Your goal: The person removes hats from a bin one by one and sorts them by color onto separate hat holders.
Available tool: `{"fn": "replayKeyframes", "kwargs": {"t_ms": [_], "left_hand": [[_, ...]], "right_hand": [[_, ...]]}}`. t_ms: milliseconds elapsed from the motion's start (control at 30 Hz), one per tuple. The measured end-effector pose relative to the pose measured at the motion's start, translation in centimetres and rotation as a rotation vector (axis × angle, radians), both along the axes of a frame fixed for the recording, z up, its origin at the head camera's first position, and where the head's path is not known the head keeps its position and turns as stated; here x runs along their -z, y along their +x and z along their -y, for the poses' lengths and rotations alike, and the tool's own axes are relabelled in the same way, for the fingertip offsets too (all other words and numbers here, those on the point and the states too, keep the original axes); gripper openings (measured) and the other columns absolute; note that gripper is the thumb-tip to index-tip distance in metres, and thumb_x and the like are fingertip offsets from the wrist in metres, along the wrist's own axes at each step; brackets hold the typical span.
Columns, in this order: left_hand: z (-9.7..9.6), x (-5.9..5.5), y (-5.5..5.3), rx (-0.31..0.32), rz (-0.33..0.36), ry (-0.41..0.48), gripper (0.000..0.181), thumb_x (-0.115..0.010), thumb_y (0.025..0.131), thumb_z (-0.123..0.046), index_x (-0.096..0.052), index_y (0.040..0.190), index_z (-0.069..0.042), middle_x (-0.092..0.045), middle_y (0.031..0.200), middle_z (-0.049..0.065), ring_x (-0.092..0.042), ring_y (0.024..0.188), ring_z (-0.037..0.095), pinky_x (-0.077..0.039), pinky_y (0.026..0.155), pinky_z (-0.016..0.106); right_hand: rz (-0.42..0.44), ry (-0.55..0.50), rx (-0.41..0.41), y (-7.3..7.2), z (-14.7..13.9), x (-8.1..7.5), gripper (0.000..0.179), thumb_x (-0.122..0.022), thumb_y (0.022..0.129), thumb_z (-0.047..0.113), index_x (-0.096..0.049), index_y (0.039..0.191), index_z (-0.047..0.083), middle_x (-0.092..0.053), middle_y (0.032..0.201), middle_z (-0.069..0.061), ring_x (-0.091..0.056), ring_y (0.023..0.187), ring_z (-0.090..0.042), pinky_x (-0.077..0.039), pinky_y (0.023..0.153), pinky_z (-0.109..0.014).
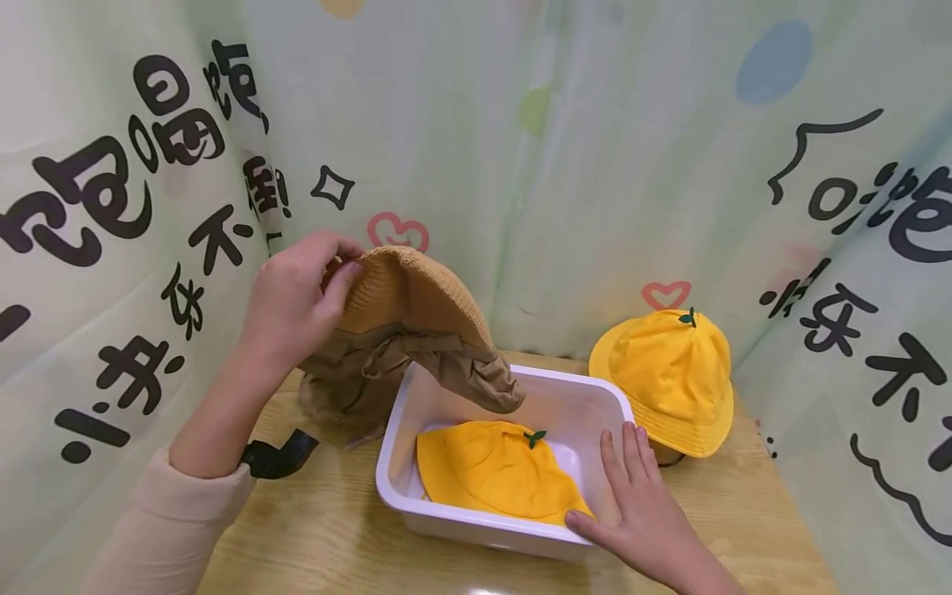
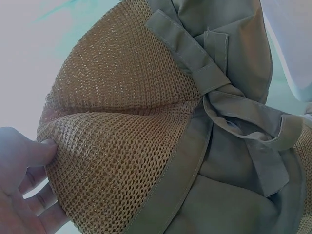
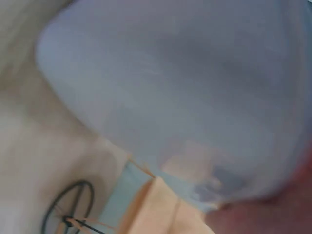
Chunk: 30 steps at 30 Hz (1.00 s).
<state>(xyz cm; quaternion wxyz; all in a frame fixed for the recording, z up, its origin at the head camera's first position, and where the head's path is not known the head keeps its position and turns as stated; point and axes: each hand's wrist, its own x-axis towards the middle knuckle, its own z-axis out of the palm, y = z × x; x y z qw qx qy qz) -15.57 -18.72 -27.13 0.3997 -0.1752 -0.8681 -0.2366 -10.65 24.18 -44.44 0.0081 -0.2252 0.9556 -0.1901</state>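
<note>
My left hand point(image 1: 293, 293) pinches the edge of a tan woven hat point(image 1: 435, 285) with brown cloth and a tied bow. The hat hangs tilted over the left end of a white plastic basin point(image 1: 476, 512). In the left wrist view, thumb and fingers grip the woven part point(image 2: 112, 151), beside the cloth bow point(image 2: 248, 122). Inside the basin lies a yellow hat point(image 1: 498, 471) with a green sprout on top. My right hand point(image 1: 647, 521) rests on the basin's right rim, fingers straight. The right wrist view is blurred; the basin's pale wall point(image 3: 161, 87) fills most of it.
Another yellow sprout hat point(image 1: 662, 372) sits right of the basin, apparently on a support mostly hidden beneath it. A black wrist strap point(image 1: 278, 456) is on the left wrist. Printed curtains point(image 1: 461, 124) enclose the wooden table point(image 1: 297, 537) at the back and sides.
</note>
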Motion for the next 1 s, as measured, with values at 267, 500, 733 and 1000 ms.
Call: {"fn": "replayKeyframes", "kwargs": {"t_ms": [267, 500, 733, 1000], "left_hand": [[0.3, 0.0, -0.1, 0.001, -0.008, 0.015, 0.005, -0.064, 0.093, -0.002, -0.069, 0.096, -0.003, -0.07, 0.091, 0.009, -0.061, 0.076, 0.021, -0.05, 0.068, 0.04], [0.3, -0.1, -0.1, 0.001, 0.006, 0.025, 0.006, -0.064, 0.094, -0.002, -0.069, 0.097, -0.002, -0.07, 0.094, 0.01, -0.063, 0.086, 0.024, -0.05, 0.077, 0.041], [0.3, -0.5, -0.3, 0.027, -0.009, 0.031, 0.006, -0.063, 0.094, -0.001, -0.069, 0.096, -0.002, -0.07, 0.093, 0.01, -0.062, 0.085, 0.024, -0.049, 0.077, 0.04], [-0.7, -0.6, -0.5, 0.108, -0.021, 0.041, 0.006, -0.062, 0.095, 0.0, -0.068, 0.097, -0.001, -0.069, 0.095, 0.01, -0.06, 0.092, 0.027, -0.047, 0.086, 0.04]], "right_hand": [[0.216, -0.075, -0.116, -1.3, -1.4, -4.2, 0.095, -0.072, 0.085, 0.052, -0.029, 0.157, 0.006, -0.014, 0.159, -0.035, -0.009, 0.146, -0.057, -0.011, 0.11, -0.074], [0.186, -0.067, -0.29, -3.3, 1.2, -8.4, 0.059, -0.062, 0.097, 0.046, -0.053, 0.145, 0.014, -0.05, 0.149, -0.013, -0.043, 0.139, -0.042, -0.035, 0.107, -0.065], [0.07, -0.223, -0.435, -6.5, 6.6, -10.5, 0.042, -0.062, 0.099, 0.028, -0.059, 0.139, 0.014, -0.061, 0.139, 0.0, -0.056, 0.129, -0.024, -0.047, 0.103, -0.05], [0.077, -0.434, -0.466, -9.8, 12.9, -12.5, 0.055, -0.056, 0.103, 0.018, -0.037, 0.155, 0.014, -0.051, 0.149, -0.011, -0.055, 0.131, -0.031, -0.048, 0.104, -0.05]]}}
